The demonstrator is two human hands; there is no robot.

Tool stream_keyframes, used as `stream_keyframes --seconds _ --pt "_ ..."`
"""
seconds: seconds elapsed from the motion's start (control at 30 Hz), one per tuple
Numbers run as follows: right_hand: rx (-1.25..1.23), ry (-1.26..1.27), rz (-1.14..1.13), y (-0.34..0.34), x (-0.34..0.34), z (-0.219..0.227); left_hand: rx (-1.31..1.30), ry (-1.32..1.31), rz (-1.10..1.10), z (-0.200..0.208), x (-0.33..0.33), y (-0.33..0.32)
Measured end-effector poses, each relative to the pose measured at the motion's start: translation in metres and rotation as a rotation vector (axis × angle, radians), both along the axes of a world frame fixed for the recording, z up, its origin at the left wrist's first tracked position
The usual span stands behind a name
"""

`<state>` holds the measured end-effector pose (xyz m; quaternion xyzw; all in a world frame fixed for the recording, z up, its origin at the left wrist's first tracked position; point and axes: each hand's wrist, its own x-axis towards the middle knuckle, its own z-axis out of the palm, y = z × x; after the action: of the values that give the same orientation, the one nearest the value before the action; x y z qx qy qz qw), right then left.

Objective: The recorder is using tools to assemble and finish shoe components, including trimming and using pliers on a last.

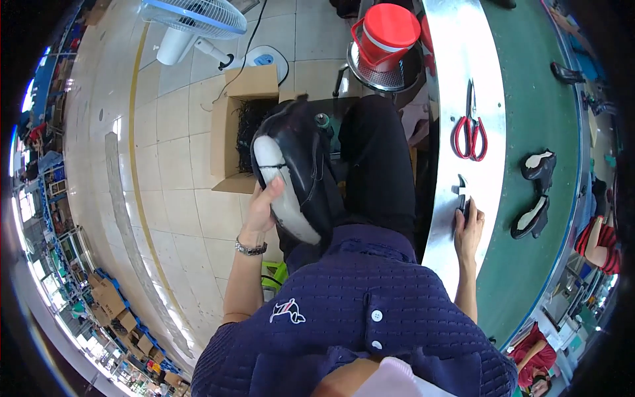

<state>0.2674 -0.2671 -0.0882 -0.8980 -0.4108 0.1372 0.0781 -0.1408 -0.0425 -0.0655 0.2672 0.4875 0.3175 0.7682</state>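
Note:
My left hand (pixel 264 202) grips a black leather shoe upper (pixel 291 135) above my left thigh. Its pale sole side (pixel 284 192) is turned up and outward, and my thumb presses on it. On the metal bench strip to the right, my right hand (pixel 468 231) is closed round the dark handle of a hand tool with a curved metal head (pixel 462 188); its exact kind is hard to make out. Farther along the same strip lies a pair of red-handled scissors (pixel 470 129), apart from my hand.
Two black shoe pieces (pixel 537 192) lie on the green belt (pixel 509 245) beside the bench. An open cardboard box (pixel 225 149) with black stuff inside stands by my left leg. A red bucket (pixel 387 40) rests on a stool ahead; a fan (pixel 198 23) stands far left.

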Motion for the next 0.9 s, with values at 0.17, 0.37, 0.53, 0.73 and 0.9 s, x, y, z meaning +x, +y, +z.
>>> stream_keyframes --seconds 0.17,0.37,0.53,0.73,0.9 --pt "0.241 1.023 -0.572 0.047 -0.023 0.045 -0.093 -0.019 -0.175 0.022 0.038 0.026" --pt "0.099 1.384 -0.194 0.148 -0.078 0.138 0.127 0.092 -0.325 0.044 0.076 0.05" --pt "-0.058 1.437 0.115 0.209 -0.098 0.156 0.077 0.042 -0.268 0.03 0.079 0.053" --pt "-0.273 1.558 0.1 0.257 -0.117 0.154 0.323 0.202 -0.398 0.033 0.073 0.066" --pt "-0.353 1.458 0.074 0.271 -0.126 0.161 0.596 0.189 -0.164 0.024 0.088 0.085"
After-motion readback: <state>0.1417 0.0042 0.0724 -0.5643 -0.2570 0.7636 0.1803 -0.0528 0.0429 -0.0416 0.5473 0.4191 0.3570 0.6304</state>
